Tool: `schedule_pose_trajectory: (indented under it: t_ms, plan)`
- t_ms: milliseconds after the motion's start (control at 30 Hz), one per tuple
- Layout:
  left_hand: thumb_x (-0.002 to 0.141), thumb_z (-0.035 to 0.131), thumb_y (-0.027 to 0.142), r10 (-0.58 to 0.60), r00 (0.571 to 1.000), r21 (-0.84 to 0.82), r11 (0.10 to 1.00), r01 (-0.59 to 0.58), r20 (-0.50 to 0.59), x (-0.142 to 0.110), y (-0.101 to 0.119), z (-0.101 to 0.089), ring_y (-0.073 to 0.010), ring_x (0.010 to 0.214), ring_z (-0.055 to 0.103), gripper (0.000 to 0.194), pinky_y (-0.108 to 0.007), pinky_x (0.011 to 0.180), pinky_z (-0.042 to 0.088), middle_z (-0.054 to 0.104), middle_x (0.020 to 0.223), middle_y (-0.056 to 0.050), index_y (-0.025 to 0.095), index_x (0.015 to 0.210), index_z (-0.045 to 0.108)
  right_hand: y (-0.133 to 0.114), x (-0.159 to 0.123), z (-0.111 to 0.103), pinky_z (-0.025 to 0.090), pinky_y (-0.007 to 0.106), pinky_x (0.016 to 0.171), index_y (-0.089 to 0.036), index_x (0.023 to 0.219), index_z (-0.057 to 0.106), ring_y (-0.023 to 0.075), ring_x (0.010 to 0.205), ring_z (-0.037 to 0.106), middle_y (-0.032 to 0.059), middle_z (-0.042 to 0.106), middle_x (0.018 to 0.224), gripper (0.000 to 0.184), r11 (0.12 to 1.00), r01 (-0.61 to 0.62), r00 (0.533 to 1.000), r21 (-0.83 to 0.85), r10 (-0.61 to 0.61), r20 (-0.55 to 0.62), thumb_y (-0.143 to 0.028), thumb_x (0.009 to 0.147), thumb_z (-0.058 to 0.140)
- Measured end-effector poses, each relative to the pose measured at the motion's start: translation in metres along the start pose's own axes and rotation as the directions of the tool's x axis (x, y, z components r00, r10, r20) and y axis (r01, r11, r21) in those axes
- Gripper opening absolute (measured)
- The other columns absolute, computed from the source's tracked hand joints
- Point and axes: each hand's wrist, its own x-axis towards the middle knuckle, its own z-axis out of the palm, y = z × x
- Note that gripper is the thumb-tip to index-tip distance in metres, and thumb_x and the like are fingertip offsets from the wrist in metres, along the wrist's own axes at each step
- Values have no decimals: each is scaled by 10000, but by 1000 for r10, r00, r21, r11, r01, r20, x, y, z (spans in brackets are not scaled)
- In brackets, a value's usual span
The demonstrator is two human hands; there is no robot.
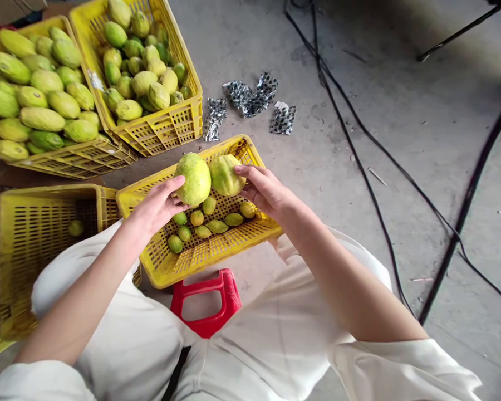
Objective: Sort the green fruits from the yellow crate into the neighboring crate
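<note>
My left hand (159, 205) is closed round a large, round, bumpy yellow-green citrus fruit (193, 179), thumb on its side and fingers beneath. On the right, my right hand (264, 189) grips a second, ribbed yellow-green citrus fruit (225, 175) between thumb and fingers. The two fruits are held side by side, nearly touching. Both are above a yellow slatted crate (225, 244) between my knees. Several much smaller green and yellow fruits (217, 226) lie on its bottom; part of the inside is hidden by my hands and the held fruits.
Two yellow crates heaped with similar fruit, one at the far left (73, 161) and one beside it (162, 128), stand behind. Another yellow crate (42, 223) holds a small fruit. A red plastic stool (229, 295) shows below me. Crumpled foil wrappers (250, 97) and black cables (359, 161) lie on the floor.
</note>
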Motion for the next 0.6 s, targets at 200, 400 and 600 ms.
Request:
schedule_pose_trajectory:
  t_ms: [200, 400, 600]
  plan:
    - [744, 857, 264, 47, 996, 56, 997, -51, 71, -3, 10, 0, -263, 1056, 783, 405, -392, 931, 670, 807, 1082, -67, 202, 1117, 710, -6, 0, 1, 619, 433, 1106, -264, 959, 665, 301, 1238, 730, 71, 808, 1055, 213, 998, -22, 999, 63, 20, 31, -473, 922, 668]
    - [730, 903, 310, 51, 993, 60, 996, -58, 110, -7, 7, 4, -316, 1199, 756, 481, -408, 995, 661, 815, 1169, -118, 191, 1165, 733, -10, -3, 0, 627, 427, 1094, -265, 963, 692, 299, 1273, 716, 48, 807, 1084, 253, 999, -8, 996, 46, 4, 86, -491, 850, 711]
    - [702, 945, 361, 19, 997, 35, 999, -21, 76, -5, 3, 2, -375, 1261, 730, 490, -473, 1014, 662, 812, 1172, -165, 157, 1098, 741, -8, -7, 2, 601, 463, 1147, -233, 980, 756, 310, 1271, 734, 77, 821, 1169, 280, 1000, -13, 985, 19, 9, 175, -468, 828, 759]
